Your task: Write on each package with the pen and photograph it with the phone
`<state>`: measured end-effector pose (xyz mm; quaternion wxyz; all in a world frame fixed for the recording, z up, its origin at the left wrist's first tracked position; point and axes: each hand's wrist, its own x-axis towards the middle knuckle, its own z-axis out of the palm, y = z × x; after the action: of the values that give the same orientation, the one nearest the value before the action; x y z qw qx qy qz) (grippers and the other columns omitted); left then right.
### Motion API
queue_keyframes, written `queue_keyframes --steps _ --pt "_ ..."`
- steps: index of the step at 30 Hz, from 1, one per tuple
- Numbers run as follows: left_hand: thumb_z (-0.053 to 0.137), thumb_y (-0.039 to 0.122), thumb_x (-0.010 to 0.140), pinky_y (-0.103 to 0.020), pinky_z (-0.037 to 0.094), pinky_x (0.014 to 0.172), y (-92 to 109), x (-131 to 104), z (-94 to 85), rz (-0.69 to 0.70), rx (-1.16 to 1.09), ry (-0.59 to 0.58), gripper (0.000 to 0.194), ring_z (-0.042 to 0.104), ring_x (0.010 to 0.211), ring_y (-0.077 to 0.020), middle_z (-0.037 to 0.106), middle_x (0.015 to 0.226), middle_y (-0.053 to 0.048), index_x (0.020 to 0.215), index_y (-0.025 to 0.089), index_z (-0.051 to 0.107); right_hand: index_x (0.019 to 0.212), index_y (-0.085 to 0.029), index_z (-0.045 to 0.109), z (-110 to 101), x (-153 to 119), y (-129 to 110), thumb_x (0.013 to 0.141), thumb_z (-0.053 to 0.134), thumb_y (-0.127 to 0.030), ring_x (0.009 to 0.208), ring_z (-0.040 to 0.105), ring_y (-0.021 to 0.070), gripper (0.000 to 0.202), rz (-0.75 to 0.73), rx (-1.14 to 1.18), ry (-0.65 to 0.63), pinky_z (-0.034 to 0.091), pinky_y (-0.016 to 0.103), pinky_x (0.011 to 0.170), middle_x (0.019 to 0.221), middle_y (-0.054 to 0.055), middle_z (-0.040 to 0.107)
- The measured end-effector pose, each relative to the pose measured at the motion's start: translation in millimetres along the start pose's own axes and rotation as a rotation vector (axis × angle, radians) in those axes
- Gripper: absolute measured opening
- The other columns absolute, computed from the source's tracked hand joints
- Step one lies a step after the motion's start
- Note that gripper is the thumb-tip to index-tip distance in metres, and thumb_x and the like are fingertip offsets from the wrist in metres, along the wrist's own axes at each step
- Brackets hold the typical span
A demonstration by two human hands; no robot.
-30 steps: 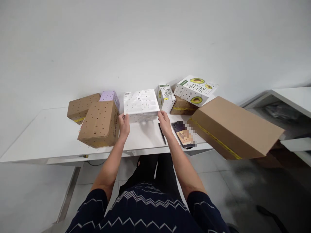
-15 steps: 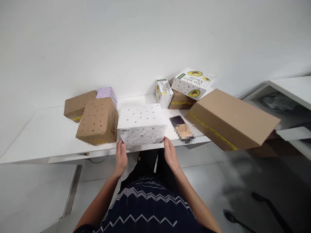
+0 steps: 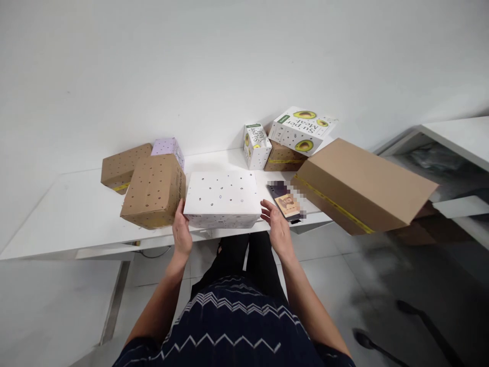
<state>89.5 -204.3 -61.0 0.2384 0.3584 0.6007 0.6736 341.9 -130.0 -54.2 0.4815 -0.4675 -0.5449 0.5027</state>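
Note:
A white cardboard box [image 3: 223,193] printed with small dark rings lies at the table's front edge, directly before me. Beside its left front corner is my left hand [image 3: 182,232], fingers stretched up along the side; whether they touch it I cannot tell. My right hand [image 3: 278,227] is open at the right front corner, fingers apart and bent a little, with a narrow gap to the box. Close on the left stands a brown ringed box [image 3: 148,191]. To the right of my right fingers lies a phone [image 3: 286,201], partly blurred out.
Behind the brown box are a lilac box [image 3: 167,147] and another brown box [image 3: 126,163]. Avocado-printed boxes [image 3: 257,148] stand along the wall at right. A large open carton [image 3: 367,183] juts past the white table's [image 3: 69,214] front edge.
The white box has tipped back, so its top shows more and its front face less. My hands have moved up its sides and apart, the right one coming off the box.

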Motion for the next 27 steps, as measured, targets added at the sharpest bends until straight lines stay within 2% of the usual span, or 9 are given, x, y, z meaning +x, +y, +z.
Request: queue_keyframes --steps 2,5,8,10,12,14,20,24,27 --pt "0.032 0.065 0.096 -0.04 0.037 0.117 3 9 3.3 -0.019 -0.001 -0.02 0.068 0.043 0.142 -0.0245 0.052 0.147 -0.012 0.142 0.019 0.052 0.129 -0.024 0.062 4 4 -10 0.096 0.038 -0.062 0.113 0.062 0.0279 0.056 -0.044 -0.067 0.0 0.051 0.048 0.098 0.133 0.011 0.061" --pt "0.043 0.06 0.094 -0.04 0.035 0.118 7 16 5.9 -0.032 0.039 -0.007 0.058 0.049 0.136 -0.0254 0.062 0.137 -0.011 0.129 0.018 0.064 0.127 -0.024 0.063 9 7 -23 0.093 0.047 -0.059 0.111 0.061 0.0293 0.051 -0.09 -0.143 -0.014 0.052 0.047 0.092 0.128 0.012 0.063" --pt "0.053 0.051 0.092 -0.04 0.038 0.116 13 14 6.1 0.006 0.023 0.033 0.048 0.052 0.133 -0.0264 0.063 0.134 -0.009 0.125 0.019 0.065 0.13 -0.027 0.061 11 8 -32 0.09 0.056 -0.051 0.111 0.06 0.0283 0.047 -0.109 -0.091 -0.035 0.053 0.045 0.089 0.127 0.01 0.063" --pt "0.054 0.045 0.09 -0.04 0.041 0.114 16 11 6.3 0.069 -0.032 0.04 0.045 0.052 0.133 -0.0266 0.063 0.135 -0.008 0.127 0.021 0.063 0.131 -0.029 0.058 12 9 -32 0.09 0.058 -0.045 0.115 0.059 0.027 0.045 -0.142 -0.005 -0.064 0.052 0.045 0.095 0.131 0.009 0.062" --pt "0.056 0.039 0.088 -0.041 0.043 0.111 15 6 7.3 0.125 -0.067 0.045 0.044 0.054 0.131 -0.0265 0.062 0.135 -0.008 0.129 0.022 0.059 0.131 -0.029 0.056 13 10 -24 0.088 0.059 -0.039 0.119 0.058 0.0258 0.045 -0.173 0.07 -0.088 0.048 0.046 0.102 0.134 0.008 0.06" --pt "0.059 0.033 0.084 -0.041 0.046 0.107 9 -1 8.8 0.119 -0.049 0.043 0.044 0.058 0.125 -0.0262 0.063 0.133 -0.009 0.127 0.022 0.057 0.128 -0.027 0.055 14 11 -10 0.085 0.062 -0.034 0.121 0.058 0.0251 0.045 -0.165 0.107 -0.099 0.046 0.046 0.106 0.134 0.009 0.06" --pt "0.065 0.024 0.075 -0.039 0.05 0.098 -23 -25 8.0 -0.058 0.06 0.021 0.036 0.065 0.108 -0.0222 0.067 0.113 -0.009 0.109 0.022 0.052 0.112 -0.024 0.055 19 1 39 0.079 0.062 -0.027 0.113 0.063 0.0233 0.034 -0.036 0.115 -0.08 0.047 0.045 0.103 0.123 0.009 0.065" --pt "0.062 0.02 0.074 -0.038 0.048 0.101 -31 -31 1.4 -0.107 0.047 -0.025 0.029 0.064 0.11 -0.021 0.067 0.11 -0.005 0.102 0.023 0.054 0.11 -0.024 0.056 16 -4 53 0.075 0.058 -0.023 0.115 0.062 0.0228 0.035 -0.001 0.12 -0.078 0.045 0.045 0.106 0.122 0.007 0.066" --pt "0.058 0.019 0.073 -0.038 0.049 0.101 -30 -28 -3.2 -0.139 0.028 -0.023 0.036 0.064 0.111 -0.0219 0.069 0.111 -0.004 0.109 0.024 0.059 0.109 -0.024 0.06 9 -2 54 0.074 0.058 -0.026 0.111 0.064 0.0241 0.035 0.045 0.104 -0.056 0.045 0.047 0.106 0.118 0.008 0.068"
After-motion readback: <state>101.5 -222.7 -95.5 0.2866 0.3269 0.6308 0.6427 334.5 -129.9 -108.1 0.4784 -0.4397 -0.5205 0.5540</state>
